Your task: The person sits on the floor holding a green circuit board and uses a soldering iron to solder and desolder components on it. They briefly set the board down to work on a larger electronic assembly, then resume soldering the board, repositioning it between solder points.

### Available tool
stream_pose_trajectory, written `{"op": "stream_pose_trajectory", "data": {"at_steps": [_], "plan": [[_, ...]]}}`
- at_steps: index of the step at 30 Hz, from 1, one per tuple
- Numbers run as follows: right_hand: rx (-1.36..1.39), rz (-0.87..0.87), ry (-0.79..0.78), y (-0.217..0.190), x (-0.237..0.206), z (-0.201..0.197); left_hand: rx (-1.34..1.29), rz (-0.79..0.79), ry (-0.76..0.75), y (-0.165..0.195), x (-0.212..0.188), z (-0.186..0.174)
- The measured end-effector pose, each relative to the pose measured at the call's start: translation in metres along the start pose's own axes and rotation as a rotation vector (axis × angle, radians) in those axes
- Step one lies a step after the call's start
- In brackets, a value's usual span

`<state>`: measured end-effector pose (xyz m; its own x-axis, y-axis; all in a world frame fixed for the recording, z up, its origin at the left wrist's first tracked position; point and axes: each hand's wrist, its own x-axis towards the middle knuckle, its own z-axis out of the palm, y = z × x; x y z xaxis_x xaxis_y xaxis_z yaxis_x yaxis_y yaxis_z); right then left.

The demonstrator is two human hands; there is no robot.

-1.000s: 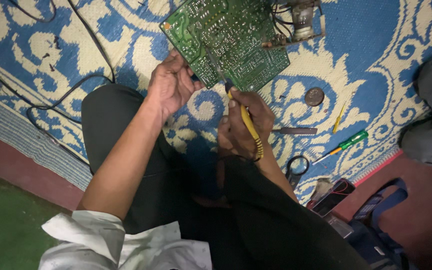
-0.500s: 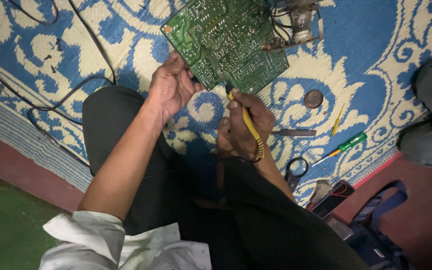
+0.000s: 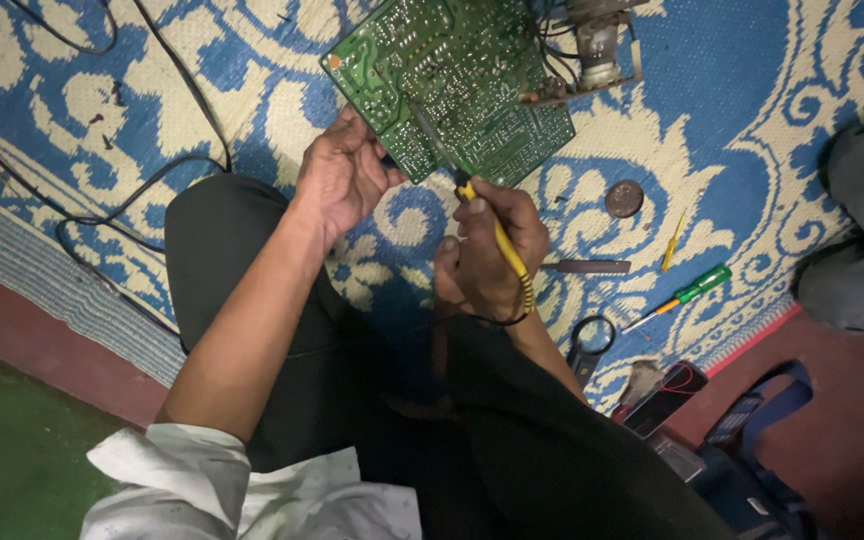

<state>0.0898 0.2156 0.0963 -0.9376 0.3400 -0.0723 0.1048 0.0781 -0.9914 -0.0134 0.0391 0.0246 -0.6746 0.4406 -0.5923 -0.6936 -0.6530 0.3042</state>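
Observation:
A green circuit board [image 3: 457, 85] lies solder side up on a blue and cream patterned mat [image 3: 752, 90], with bulky parts and wires at its far right corner. My left hand [image 3: 344, 178] grips the board's near left edge. My right hand [image 3: 492, 250] holds a yellow-handled soldering iron [image 3: 497, 232] like a pen. Its dark tip rests on the middle of the board. A black cord runs from the handle around my wrist.
On the mat to the right lie a round dark tin [image 3: 624, 198], a small knife-like tool [image 3: 584, 266], a green-handled screwdriver [image 3: 680, 296], a magnifier [image 3: 589, 338] and a blue bag [image 3: 752, 440]. Black cables [image 3: 152, 180] loop at left. Another person's dark-clothed leg [image 3: 862, 240] sits at right.
The soldering iron's tip has slid further up onto the board. My left hand keeps its grip on the board's edge.

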Motion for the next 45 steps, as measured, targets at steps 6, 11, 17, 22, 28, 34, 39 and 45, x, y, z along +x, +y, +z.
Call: {"op": "stream_pose_trajectory", "data": {"at_steps": [6,11,17,22,28,34,39,45], "plan": [[-0.022,0.030,0.030,0.000,0.004,0.003,-0.014,-0.001,-0.004,-0.003,0.003,-0.005],[-0.347,-0.581,-0.052,0.010,0.013,-0.006,-0.028,0.025,-0.037,-0.005,0.006,-0.009],[0.023,-0.021,0.225,0.006,-0.039,-0.102,-0.028,0.024,-0.036,-0.011,0.006,-0.022],[-0.443,-0.188,0.376,-0.100,-0.073,-0.162,-0.130,-0.017,-0.082,0.000,-0.001,-0.012],[-0.715,-0.105,0.430,-0.054,-0.052,-0.141,0.027,-0.044,-0.014,0.008,-0.028,0.024],[-0.458,-0.105,0.519,0.033,-0.077,-0.178,-0.032,-0.050,0.008,0.010,-0.010,0.008],[-0.034,-0.070,0.420,0.021,-0.067,-0.154,-0.277,-0.043,-0.362,-0.005,0.010,-0.027],[-0.217,-0.150,-0.008,0.007,-0.035,-0.080,-0.153,0.022,-0.079,-0.007,0.015,-0.029]]}}
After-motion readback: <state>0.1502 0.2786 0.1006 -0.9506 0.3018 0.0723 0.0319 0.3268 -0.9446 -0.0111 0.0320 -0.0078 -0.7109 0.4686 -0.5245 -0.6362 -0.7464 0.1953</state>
